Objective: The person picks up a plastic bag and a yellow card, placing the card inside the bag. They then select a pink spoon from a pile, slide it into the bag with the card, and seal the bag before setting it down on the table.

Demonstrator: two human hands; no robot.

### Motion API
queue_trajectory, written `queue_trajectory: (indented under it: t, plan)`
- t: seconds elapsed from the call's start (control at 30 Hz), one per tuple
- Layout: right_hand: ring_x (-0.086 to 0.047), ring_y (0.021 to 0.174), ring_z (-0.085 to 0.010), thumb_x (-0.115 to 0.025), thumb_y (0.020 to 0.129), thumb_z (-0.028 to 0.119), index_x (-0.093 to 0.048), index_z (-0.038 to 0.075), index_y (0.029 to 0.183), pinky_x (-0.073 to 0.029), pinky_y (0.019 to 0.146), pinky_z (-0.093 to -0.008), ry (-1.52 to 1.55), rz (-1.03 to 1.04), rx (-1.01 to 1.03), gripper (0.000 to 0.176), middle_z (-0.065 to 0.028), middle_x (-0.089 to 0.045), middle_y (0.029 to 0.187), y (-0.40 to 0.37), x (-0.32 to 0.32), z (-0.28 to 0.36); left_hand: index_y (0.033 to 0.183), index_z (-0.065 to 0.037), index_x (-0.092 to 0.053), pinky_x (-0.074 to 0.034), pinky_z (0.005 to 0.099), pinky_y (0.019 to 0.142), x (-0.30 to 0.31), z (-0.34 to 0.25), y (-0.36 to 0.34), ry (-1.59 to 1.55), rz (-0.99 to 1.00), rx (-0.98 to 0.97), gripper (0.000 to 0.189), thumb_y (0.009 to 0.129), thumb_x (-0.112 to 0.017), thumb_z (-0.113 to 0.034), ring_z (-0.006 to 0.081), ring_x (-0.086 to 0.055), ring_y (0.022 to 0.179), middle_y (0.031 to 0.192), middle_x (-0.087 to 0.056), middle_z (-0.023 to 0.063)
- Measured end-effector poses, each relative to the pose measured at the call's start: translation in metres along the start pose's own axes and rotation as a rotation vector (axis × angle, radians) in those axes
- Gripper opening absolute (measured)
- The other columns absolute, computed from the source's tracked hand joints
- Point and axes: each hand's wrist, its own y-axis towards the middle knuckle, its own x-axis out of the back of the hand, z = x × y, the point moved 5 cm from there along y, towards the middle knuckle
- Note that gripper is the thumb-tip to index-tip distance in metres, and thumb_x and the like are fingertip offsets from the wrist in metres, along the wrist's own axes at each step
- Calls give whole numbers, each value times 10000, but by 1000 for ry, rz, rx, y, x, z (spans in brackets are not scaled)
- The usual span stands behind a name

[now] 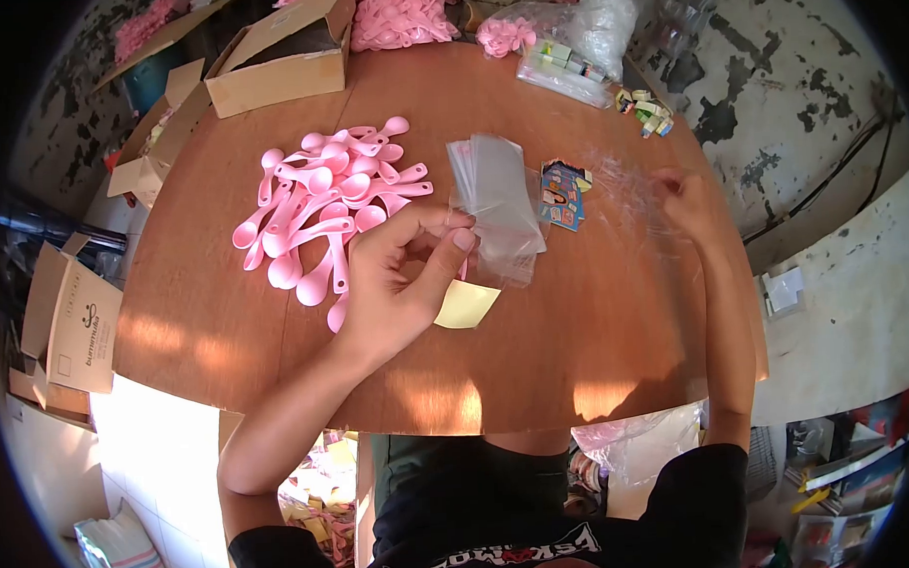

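Note:
My left hand [404,271] is closed over the middle of the table, thumb and forefinger pinched on the edge of a clear plastic bag. Beneath and beside it show a pale yellow card [467,305] and a bit of pink. A stack of clear plastic bags [502,197] lies just right of its fingertips. To its left is a pile of pink spoons [321,188]. Small blue printed cards [562,195] rest right of the bags. My right hand [684,206] is at the table's right side, fingers curled beside thin clear plastic strips [621,188]; what it holds is too small to tell.
An open cardboard box [279,82] and a bag of pink spoons [402,17] stand at the back. Packed plastic bags [565,72] and small yellow-green pieces [647,112] lie at the back right. Another carton [70,317] is left of the table [226,342].

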Motion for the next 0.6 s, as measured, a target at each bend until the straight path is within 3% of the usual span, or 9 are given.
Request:
queue_trajectory:
  t: [0.07, 0.1, 0.2, 0.3, 0.33, 0.47, 0.5, 0.57, 0.6]
  plan:
    - [-669, 854, -168, -631, 882, 127, -697, 7, 1039, -508, 786, -288, 310, 78, 112, 208, -99, -715, 919, 4, 7, 13, 991, 22, -619, -499, 215, 577, -1, 1, -1, 36, -1, 7, 100, 928, -612, -55, 69, -624, 676, 761, -664, 51]
    - [-669, 854, -168, -631, 882, 127, -697, 7, 1039, -508, 786, -288, 311, 80, 109, 208, -99, -715, 919, 2, 20, 23, 991, 22, -619, -499, 215, 577, -2, 2, -2, 35, -1, 11, 100, 928, -612, -55, 69, -624, 676, 761, -664, 51]
    - [-666, 921, -205, -639, 901, 198, -657, 29, 1136, -488, 893, -332, 702, 220, 332, 290, -118, -688, 1004, 3, 47, 47, 988, 21, -618, -499, 214, 583, -2, 2, -1, 14, 1, 6, 97, 930, -610, -56, 71, -626, 682, 771, -666, 52]
    - [-650, 1016, -276, -676, 840, 368, -568, 110, 1282, -437, 1008, -484, 1158, 760, 242, 523, -122, -576, 1286, 32, 32, -4, 982, 21, -617, -500, 212, 591, -2, 1, -2, 5, -6, 4, 95, 930, -611, -59, 75, -631, 699, 790, -663, 51]
    - [-650, 1016, -276, -676, 840, 368, -568, 110, 1282, -437, 1008, -484, 1159, 754, 235, 523, -122, -576, 1286, 29, 25, -23, 984, 21, -617, -502, 214, 592, -2, 2, -3, -1, 6, 2, 96, 930, -612, -59, 76, -631, 703, 799, -659, 49]
    - [-690, 900, -300, -682, 751, 230, -686, 101, 1067, -522, 837, -393, -325, -35, -81, 342, -130, -703, 1008, 44, -7, -109, 993, 22, -618, -504, 220, 590, -1, -1, -2, -19, -19, -15, 101, 930, -612, -57, 77, -625, 706, 813, -647, 44]
    - [-690, 900, -300, -682, 751, 230, -686, 101, 1067, -522, 837, -393, -334, -30, -64, 342, -130, -703, 1008, 44, -4, -90, 993, 22, -618, -504, 220, 590, 0, -2, -1, -25, -37, -19, 101, 930, -612, -57, 77, -625, 706, 813, -647, 44]
    - [-695, 884, -286, -655, 766, 174, -705, 57, 958, -533, 747, -370, -439, -142, -83, 231, -145, -705, 830, 12, 5, -43, 1005, 22, -621, -506, 222, 590, 0, -7, -1, 15, -20, -39, 109, 930, -614, -56, 78, -624, 702, 820, -649, 42]
    - [-691, 913, -299, -639, 765, 148, -700, 95, 1054, -531, 794, -385, -259, -123, -67, 300, -147, -710, 933, 15, 2, -48, 1018, 22, -622, -520, 220, 608, -1, -6, -1, 10, 3, -24, 119, 927, -616, -55, 90, -640, 721, 829, -652, 49]
